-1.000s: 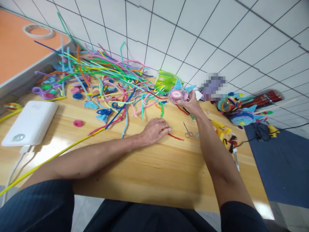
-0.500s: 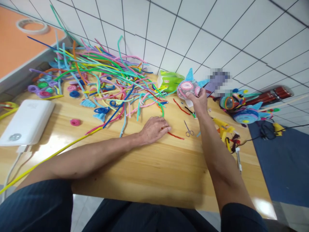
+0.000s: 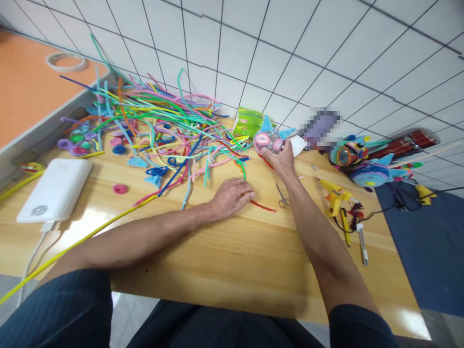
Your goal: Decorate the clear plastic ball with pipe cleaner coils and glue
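Note:
My left hand (image 3: 231,199) lies on the wooden table with its fingers curled together over a red pipe cleaner (image 3: 264,206). One end of that stem sticks out to the right past the thumb. My right hand (image 3: 284,160), reaching to the back, is closed on a round grey craft figure (image 3: 267,146). The figure has pink-and-white ringed eyes and light blue pointed pieces. Small scissors (image 3: 282,197) lie between my forearms. Just behind the figure stands a green packet (image 3: 248,123).
Many coloured pipe cleaners (image 3: 155,113) pile up at the back left, among small coiled pieces. A white power bank (image 3: 56,188) lies at left. Right of my arm are a yellow glue gun (image 3: 336,195), a white-capped pen-like tool (image 3: 362,245) and finished craft figures (image 3: 373,173).
My right hand has moved left with the craft figure, bringing it in front of the green packet. The left hand stays on the red pipe cleaner. The whole view has shifted slightly.

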{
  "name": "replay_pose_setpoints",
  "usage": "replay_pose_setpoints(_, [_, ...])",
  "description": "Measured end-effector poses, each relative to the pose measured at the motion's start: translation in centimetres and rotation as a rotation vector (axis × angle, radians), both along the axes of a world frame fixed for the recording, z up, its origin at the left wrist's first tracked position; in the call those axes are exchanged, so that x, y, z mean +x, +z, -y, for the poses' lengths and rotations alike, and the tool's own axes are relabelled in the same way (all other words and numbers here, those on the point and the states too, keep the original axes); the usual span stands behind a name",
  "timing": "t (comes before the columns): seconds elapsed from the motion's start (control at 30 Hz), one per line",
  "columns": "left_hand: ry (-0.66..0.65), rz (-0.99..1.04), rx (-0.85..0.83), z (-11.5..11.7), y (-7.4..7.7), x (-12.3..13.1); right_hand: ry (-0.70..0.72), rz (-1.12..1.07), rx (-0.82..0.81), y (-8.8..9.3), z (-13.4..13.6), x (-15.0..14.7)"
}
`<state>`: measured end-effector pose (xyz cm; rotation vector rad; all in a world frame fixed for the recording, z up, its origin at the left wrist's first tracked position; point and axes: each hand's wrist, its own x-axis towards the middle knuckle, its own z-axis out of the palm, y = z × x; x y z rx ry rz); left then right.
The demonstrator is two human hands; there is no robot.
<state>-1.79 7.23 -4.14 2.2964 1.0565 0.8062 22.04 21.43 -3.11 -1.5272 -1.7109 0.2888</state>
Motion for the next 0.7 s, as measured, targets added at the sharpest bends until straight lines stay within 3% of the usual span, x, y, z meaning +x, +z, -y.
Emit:
replay_pose_setpoints(0.23, [0.107, 0.167, 0.070, 0.0, 2.0, -0.7, 0.049, 0.020, -0.013, 0.2, 0.2, 1.0])
replay_pose_setpoints(0.37, [0.142, 0.143, 0.121, -1.3, 3.5, -1.4, 0.028, 0.036, -0.036, -0.3, 1.6, 2.6])
replay_pose_setpoints(0.53, [0.263, -0.044, 0.176, -5.5, 4.6, -1.1, -0.021, 0.175, 0.000, -1.2, 4.1, 4.1])
replay_pose_setpoints(0.7, [0.338, -0.217, 0.213, -10.4, 5.3, -0.3, 0.002, 0.280, 0.005, -1.2, 5.9, 3.4])
